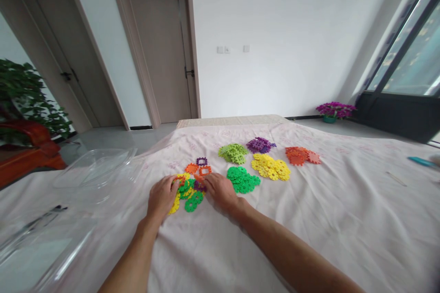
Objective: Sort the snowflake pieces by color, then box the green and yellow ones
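Observation:
A mixed pile of plastic snap-together pieces (186,188), green, yellow, orange and purple, lies between my two hands on the cloth. My left hand (161,196) rests at the left side of this pile, fingers loosely bent and touching its pieces. From the right, my right hand (222,190) reaches into the pile, its fingers closed together by orange and purple pieces; what lies under the fingertips is hidden. Just beyond are a purple square frame (201,161), an orange square frame (205,170) and an orange piece (191,168). Green flower-shaped discs (194,201) lie at the near edge.
Sorted heaps lie to the right: green (242,180), light green (233,153), purple (260,145), yellow (270,167) and orange-red (301,155). Clear plastic containers (92,169) stand at left. A blue object (422,161) is at far right. The pale cloth (309,219) has folds.

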{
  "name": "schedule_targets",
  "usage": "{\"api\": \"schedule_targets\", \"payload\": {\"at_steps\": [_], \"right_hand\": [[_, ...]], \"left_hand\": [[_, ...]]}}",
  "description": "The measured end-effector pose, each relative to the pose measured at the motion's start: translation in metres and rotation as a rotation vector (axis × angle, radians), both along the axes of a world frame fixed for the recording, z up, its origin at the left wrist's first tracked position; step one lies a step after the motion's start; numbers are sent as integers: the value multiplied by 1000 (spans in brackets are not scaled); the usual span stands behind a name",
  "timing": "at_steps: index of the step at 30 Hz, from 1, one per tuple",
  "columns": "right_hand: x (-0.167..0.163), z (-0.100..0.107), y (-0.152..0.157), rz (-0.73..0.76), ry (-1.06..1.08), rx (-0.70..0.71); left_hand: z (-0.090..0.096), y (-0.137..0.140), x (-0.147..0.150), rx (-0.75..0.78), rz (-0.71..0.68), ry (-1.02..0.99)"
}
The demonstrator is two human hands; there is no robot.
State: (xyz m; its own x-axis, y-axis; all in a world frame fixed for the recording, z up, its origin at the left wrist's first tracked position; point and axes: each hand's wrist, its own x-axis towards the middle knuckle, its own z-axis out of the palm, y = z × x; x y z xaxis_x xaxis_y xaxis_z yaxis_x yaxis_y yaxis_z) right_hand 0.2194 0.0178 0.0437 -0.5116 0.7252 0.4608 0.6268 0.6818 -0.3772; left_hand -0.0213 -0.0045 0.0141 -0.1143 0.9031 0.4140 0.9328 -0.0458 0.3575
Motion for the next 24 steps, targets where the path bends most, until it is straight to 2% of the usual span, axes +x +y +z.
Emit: {"api": "schedule_targets", "payload": {"at_steps": [5,9,11,13,18,21,24], "right_hand": [[10,-2,17,-85,351,-155],[36,7,46,-177,691,-310],[61,14,63,-243,834,-303],[93,17,78,-350,941,-234],[178,6,101,-652,1189,-199],[215,-2,106,-748,1463,-204],[239,-3,107,-796,1589,-203]], "left_hand": [[0,0,0,-15,-3,-5],[1,0,-1,-27,-10,-11],[0,1,-2,-33,-18,-9],[-2,1,-2,-37,-14,-8],[-5,3,-4,-36,-7,-10],[-6,3,-5,-36,-14,-10],[-6,3,-6,-29,-12,-10]]}}
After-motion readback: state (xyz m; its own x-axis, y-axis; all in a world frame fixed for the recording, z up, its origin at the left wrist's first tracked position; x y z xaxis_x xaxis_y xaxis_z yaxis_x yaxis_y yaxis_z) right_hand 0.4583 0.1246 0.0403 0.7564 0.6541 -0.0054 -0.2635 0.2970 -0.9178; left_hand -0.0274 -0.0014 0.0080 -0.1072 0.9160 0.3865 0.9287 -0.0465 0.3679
